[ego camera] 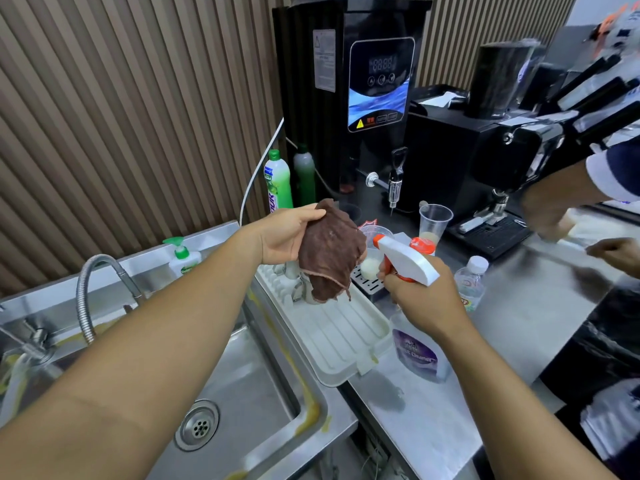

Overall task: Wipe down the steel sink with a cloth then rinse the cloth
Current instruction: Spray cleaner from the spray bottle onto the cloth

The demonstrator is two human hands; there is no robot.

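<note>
The brown cloth (pixel 330 251) hangs to the right of the steel sink (pixel 263 386), over the white draining tray (pixel 332 334) beside the basin. Its long axis runs top to bottom, with the loose edge pointing down. The left hand (pixel 282 237) grips its upper part, fingers curled into the fabric. Further right of the sink, the right hand (pixel 419 296) is wrapped round a spray bottle (pixel 408 258), nozzle aimed at the cloth.

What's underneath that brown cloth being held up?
The left hand holds the brown cloth above a white ribbed drain tray. A metallic object stands on the tray there, mostly hidden by the cloth.
</note>
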